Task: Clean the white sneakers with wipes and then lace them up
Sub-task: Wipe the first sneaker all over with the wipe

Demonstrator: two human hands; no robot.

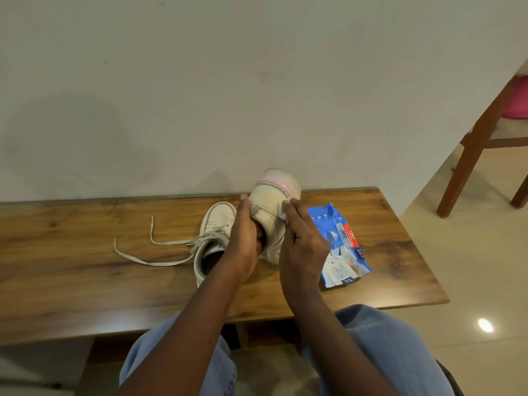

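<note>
Mid-cleaning: the left hand (243,238) grips the raised sneaker (268,198), the right hand (303,247) pinches a wipe (282,209) against its side; next likely needs turning it to unwiped parts.

The table (85,281) is wood with a strong brown grain, smooth on top with a low satin sheen. Near its back edge the raised sneaker (271,201) looks like smooth, matt off-white leather or imitation leather, yellowed in places, and its rubber edging carries a glossy pink band. The second sneaker (218,221) beside it has the same matt white upper and flat woven cloth laces (160,242). The wipe (283,208) against the raised sneaker is soft white cloth-like material. Toward the right edge, the wipes pack (343,252) is crinkled, glossy blue plastic film. The jeans (400,352) are pale blue denim, the wall (228,81) is matt paint, the floor (471,267) is polished glossy tile, and the chair (474,155) is brown wood.
</note>
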